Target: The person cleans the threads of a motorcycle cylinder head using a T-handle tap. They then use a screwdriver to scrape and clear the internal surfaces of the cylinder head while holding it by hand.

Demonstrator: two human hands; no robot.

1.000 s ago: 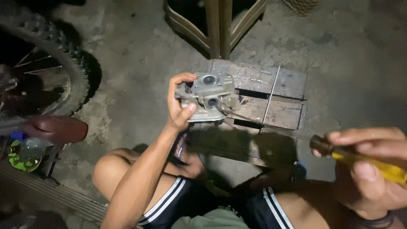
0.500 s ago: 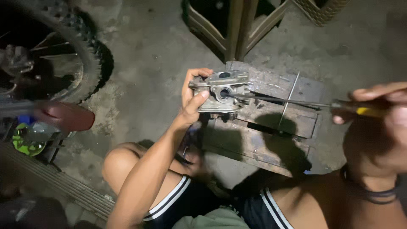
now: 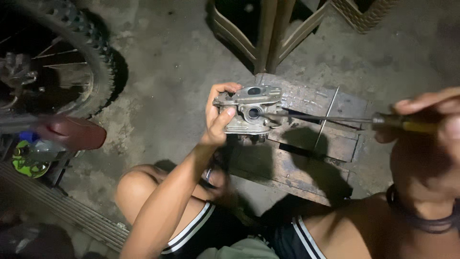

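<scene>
Head view, looking down over bare knees and dark shorts (image 3: 211, 230) with white stripes.

Left hand (image 3: 216, 115) closed around a grey metal engine part (image 3: 249, 109), thumb over its left face, fingers curled over the top edge. Held up above a worn wooden block (image 3: 306, 139) on the concrete floor (image 3: 163, 72), not resting on it as far as can be told. Turned so that its round bore faces the camera and the tool, presumably to keep the opening lit and reachable.

Right hand (image 3: 431, 120) wrapped around the yellow handle of a screwdriver (image 3: 335, 118), very near the lens and blurred. Held about level, shaft running left across the block, tip at the right side of the part beside the bore; whether touching metal or just short of it, impossible to tell. Grip far back on the handle, likely for reach and leverage.

A thin metal rod (image 3: 326, 117) lying slantwise on the block, under the shaft.

Off to the left, a knobby tyre (image 3: 91, 52) with spokes, a dark red piece (image 3: 72, 132) below it, and a green round thing (image 3: 26, 163) in shadow. At the top, legs of a plastic chair (image 3: 268, 33).
</scene>
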